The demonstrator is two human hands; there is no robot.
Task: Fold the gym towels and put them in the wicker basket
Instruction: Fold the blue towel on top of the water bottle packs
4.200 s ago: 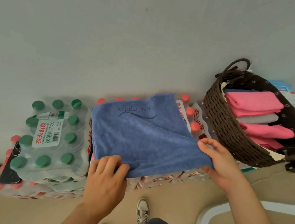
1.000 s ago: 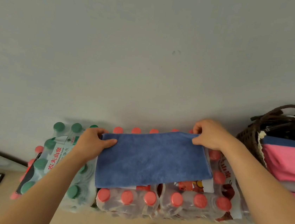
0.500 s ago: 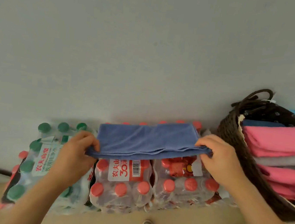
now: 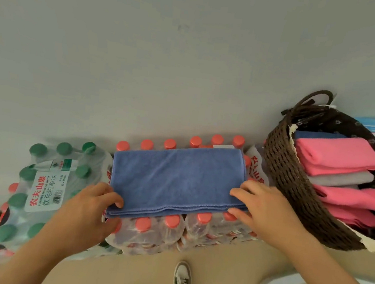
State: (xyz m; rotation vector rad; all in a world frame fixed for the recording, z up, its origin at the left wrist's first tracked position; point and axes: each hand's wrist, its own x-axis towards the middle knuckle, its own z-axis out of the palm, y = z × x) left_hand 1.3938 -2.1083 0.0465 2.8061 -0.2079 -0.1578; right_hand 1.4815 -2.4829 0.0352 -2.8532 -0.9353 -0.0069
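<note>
Left hand [image 4: 90,210] pinches the near left corner of the folded blue microfibre gym towel [image 4: 177,180], thumb on top and fingers tucked beneath, while the right hand [image 4: 261,206] grips the near right corner, probably to keep the stacked layers aligned. That towel lies flat across a shrink-wrapped pack of red-capped water bottles [image 4: 162,230], apparently used as a folding surface, just left of the dark brown wicker basket [image 4: 294,184] holding folded pink, grey and blue towels [image 4: 339,156]. Both forearms reach forward, palms down.
</note>
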